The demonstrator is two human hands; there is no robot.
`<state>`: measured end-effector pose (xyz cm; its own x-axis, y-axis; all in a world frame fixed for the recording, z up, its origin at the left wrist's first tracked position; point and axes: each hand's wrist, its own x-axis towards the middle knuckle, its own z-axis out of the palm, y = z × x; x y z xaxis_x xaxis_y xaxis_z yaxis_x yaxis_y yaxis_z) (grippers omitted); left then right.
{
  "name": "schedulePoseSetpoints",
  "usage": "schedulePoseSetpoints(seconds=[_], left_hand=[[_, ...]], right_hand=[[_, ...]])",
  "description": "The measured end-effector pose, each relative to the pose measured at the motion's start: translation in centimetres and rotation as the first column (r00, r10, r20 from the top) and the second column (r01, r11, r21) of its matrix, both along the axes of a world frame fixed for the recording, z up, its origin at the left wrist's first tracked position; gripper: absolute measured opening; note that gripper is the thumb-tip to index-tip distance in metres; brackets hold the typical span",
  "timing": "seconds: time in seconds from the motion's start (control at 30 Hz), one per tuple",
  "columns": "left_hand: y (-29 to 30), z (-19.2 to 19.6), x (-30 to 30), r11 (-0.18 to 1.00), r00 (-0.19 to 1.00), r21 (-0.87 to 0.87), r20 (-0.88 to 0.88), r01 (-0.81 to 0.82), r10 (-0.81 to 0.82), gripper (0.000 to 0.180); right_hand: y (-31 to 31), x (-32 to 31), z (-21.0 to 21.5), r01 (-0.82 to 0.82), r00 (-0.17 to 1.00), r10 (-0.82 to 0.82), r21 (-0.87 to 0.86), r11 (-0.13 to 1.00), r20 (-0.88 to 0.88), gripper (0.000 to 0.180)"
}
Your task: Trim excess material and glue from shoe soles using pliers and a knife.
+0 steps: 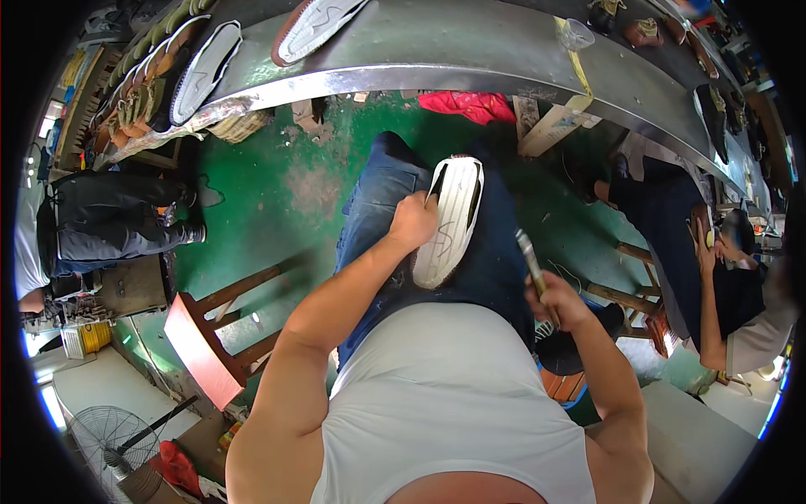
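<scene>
A white shoe [453, 220] lies over my thighs, its toe end toward my waist. My left hand [414, 220] is closed on its left side; the fingertips are partly hidden behind the shoe. Off to the right, apart from the shoe, my right hand [557, 301] is wrapped round the handle of a brush [534, 267]. The brush's pale tip points up and away from me. Beside and below that hand is a dark round container [564, 349], partly hidden by my forearm.
A metal-edged bench [403, 50] crosses the far side, carrying another white shoe [319, 27] and a clear cup [576, 34]. Rows of shoes [151, 80] stand far left. A wooden chair [201, 349] is at left; a person [672, 244] works at right, and another person's legs [126, 223] show left.
</scene>
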<state>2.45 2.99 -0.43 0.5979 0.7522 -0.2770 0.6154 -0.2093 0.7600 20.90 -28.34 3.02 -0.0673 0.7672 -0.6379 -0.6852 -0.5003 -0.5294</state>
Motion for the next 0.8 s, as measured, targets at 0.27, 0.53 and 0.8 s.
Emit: schedulePoseSetpoints(seconds=[0.27,0.53,0.8], left_hand=[[0.9,3.5,0.1,0.795,0.997,-0.602,0.015,0.072,-0.078,0.039],[1.8,2.8,-3.1,0.334,0.928,-0.866,0.359,0.372,-0.102,0.088],[-2.1,-1.1,-5.2,0.727,0.923,-0.573,0.299,0.378,-0.244,0.105]], right_hand=[[15.5,-3.7,0.1,0.010,0.632,0.137,-0.185,0.983,0.763,0.042],[13.6,-2.0,-0.9,-0.024,0.614,0.111,-0.122,0.992,0.781,0.031],[10.5,-3.5,5.6,-0.593,0.003,0.321,-0.257,0.763,0.947,0.033]])
